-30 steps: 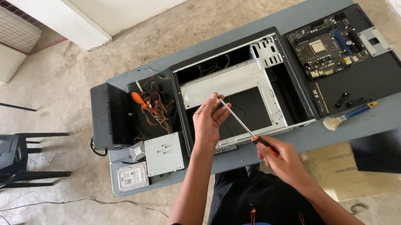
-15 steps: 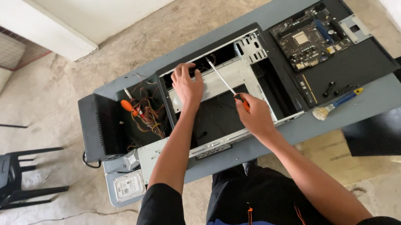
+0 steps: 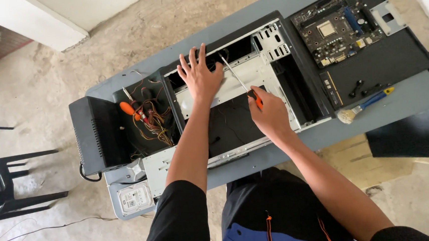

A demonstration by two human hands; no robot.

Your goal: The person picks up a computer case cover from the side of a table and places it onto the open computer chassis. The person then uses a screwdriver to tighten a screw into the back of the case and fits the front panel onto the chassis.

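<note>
Left hand has slid up, now flat, fingers spread on the case tray. Right hand fisted round screwdriver, tip inside the case on table. Sheet steel: stiff, sharp-edged; brace flat.

Left hand spread flat, palm down, fingers fanned wide and pointing away from the body, forearm bare and stretched nearly straight forward from a dark sleeve at the elbow. Right hand curled in a closed fist-like grip, knuckles up, thumb side toward the left hand, wrist slightly bent. Right forearm bare, angled in from the lower right, both hands near each other but apart.
</note>
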